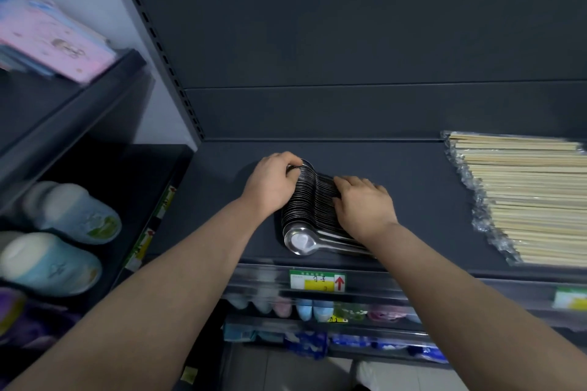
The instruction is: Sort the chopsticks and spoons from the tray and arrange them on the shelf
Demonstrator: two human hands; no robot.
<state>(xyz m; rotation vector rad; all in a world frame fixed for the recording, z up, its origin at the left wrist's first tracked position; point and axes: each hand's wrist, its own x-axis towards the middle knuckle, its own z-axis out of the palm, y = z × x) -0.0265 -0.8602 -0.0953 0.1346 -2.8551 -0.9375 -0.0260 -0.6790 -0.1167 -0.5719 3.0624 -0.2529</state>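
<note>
Lying on the dark shelf [413, 187], left of its middle and close to the near edge: steel spoons [313, 209], nested one on another in a long curved row, bowls to the left, handles to the right. Nearest spoon bowl-up, shiny, almost at the shelf lip.

Clamped at the far end by the left hand [273, 182], fingers curled over the topmost bowls, back of the hand up. Held on the right side by the right hand [363, 205], fingers bent across the handles, thumb tucked against the near side of the row. Both forearms reaching in from the near edge, well apart at the elbows, close together at the row.

Far right on the same shelf, well apart from the spoons: pale wooden chopsticks [524, 197] in clear wrapping, laid side by side in a broad flat stack running from far to near.

On the shelf's front rail, just below the spoons: a green, white and yellow price label [317, 280] with a red arrow pointing up.

To the left, on a neighbouring rack: light blue slippers [73, 213], and higher up a pink box [54, 38]. Below, blurred: lower shelves [317, 324] with small pastel goods, too soft to tell.
</note>
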